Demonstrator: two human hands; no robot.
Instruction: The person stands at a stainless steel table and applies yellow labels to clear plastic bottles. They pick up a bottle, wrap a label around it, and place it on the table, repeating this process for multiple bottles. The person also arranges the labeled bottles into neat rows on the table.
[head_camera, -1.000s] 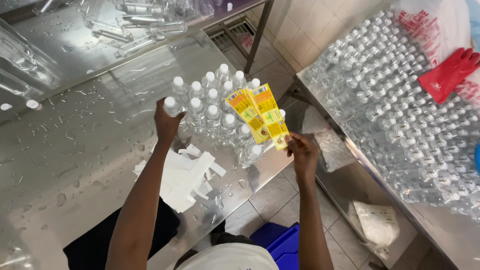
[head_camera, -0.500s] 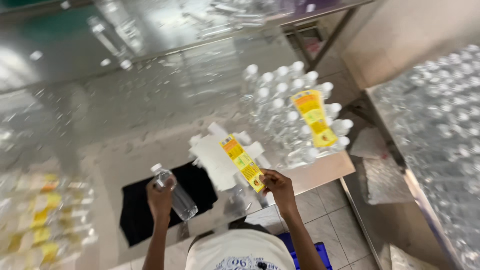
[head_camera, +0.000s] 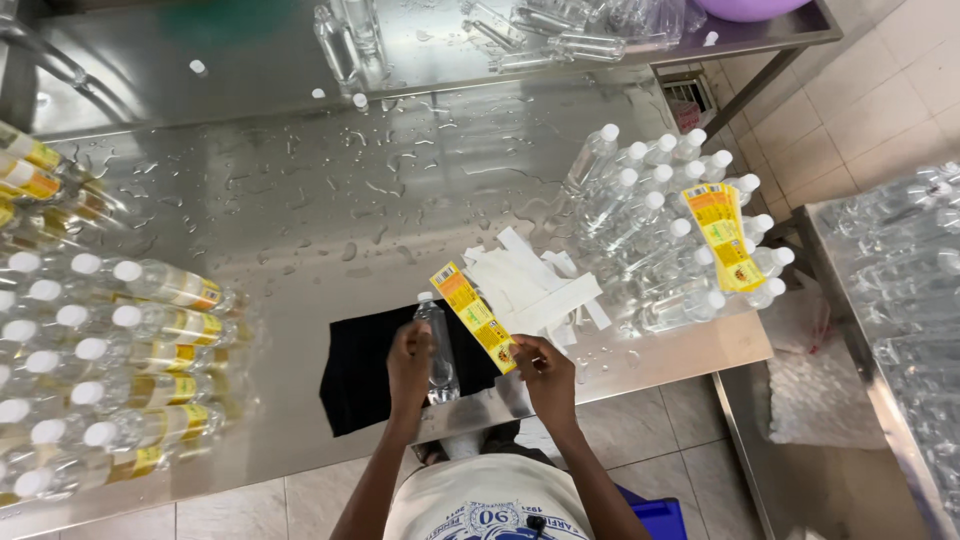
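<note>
— Clear plastic white-capped bottle (head_camera: 437, 350): where?
— Gripped in left hand (head_camera: 410, 365), over black cloth (head_camera: 365, 375) on wet steel table (head_camera: 300, 220).
— Right hand (head_camera: 545, 372)?
— Pinching long yellow label strip (head_camera: 474, 316) against bottle.

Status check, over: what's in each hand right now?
Left hand grips clear plastic bottle over black cloth. Right hand holds yellow label strip beside it. Nothing between them.
</note>
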